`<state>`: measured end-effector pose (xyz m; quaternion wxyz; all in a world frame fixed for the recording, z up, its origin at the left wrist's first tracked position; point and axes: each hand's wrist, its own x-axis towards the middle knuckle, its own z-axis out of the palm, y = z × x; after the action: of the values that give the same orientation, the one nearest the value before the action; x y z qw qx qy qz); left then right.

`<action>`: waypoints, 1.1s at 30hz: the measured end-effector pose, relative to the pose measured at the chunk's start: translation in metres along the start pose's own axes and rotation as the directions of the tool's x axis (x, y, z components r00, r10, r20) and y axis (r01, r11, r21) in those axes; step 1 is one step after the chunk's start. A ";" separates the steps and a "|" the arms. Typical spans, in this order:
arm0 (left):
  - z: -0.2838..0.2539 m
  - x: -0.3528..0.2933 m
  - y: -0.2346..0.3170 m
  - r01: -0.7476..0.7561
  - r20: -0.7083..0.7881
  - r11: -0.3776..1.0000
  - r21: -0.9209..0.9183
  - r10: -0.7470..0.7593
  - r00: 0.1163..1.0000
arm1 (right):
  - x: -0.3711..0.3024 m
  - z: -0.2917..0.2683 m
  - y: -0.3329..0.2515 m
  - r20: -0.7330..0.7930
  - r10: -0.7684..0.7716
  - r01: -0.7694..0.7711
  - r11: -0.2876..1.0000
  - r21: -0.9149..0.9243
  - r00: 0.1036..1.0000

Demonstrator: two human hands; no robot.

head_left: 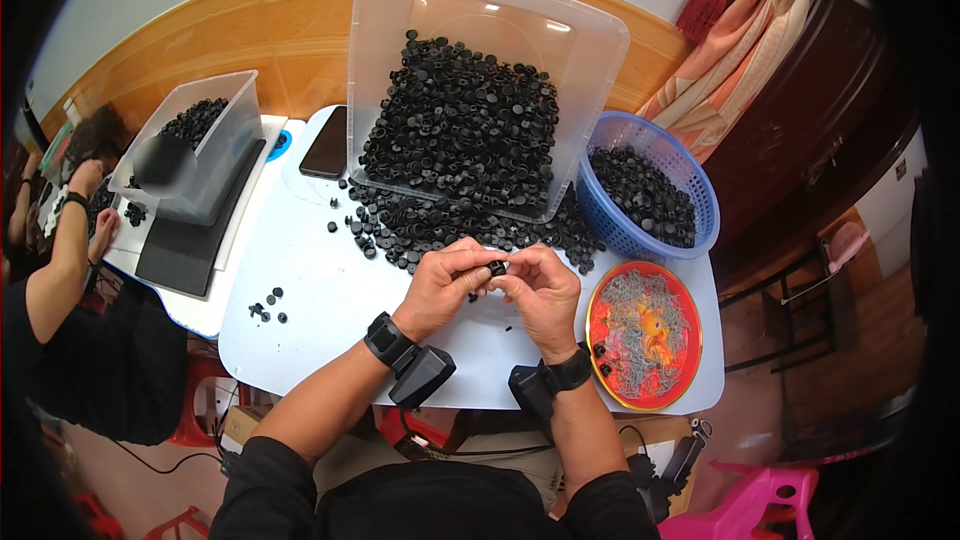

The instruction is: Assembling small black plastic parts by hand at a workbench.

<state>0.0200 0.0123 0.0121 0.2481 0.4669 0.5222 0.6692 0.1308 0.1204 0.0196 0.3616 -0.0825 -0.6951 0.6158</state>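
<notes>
Smooth pale table [310, 340], rounded corners. Tilted clear plastic bin [593, 50], latticed blue basket [607, 218], round red tray [690, 360] of thin grey bits [625, 292]. Left hand [437, 292] and right hand [545, 297] pinch a small black part [497, 268] by the heap's [400, 230] front edge. Most elbow room's between left forearm [330, 390] and left table edge, bar some strays [268, 307].

Your left hand [432, 290] and right hand [547, 300] partly hide the black part [497, 268]; the near-right pink stool [745, 508] is cut off.
</notes>
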 end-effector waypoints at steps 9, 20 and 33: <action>0.006 -0.004 -0.008 0.091 -0.039 0.984 -0.152 -0.098 0.994 | 0.003 -0.003 0.005 0.095 0.032 -0.034 0.999 0.023 0.995; 0.012 -0.008 -0.009 0.204 -0.089 0.962 -0.181 -0.222 0.971 | 0.006 -0.006 0.012 0.195 0.125 -0.154 0.978 0.140 0.973; 0.015 -0.010 -0.011 0.255 -0.098 0.895 -0.366 -0.310 0.946 | 0.009 -0.010 0.017 0.229 0.154 -0.192 0.969 0.153 0.961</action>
<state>0.0362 0.0153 -0.0012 0.3805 0.2816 0.4753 0.7416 0.1246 0.1377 0.0071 0.2347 -0.0441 -0.6639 0.7087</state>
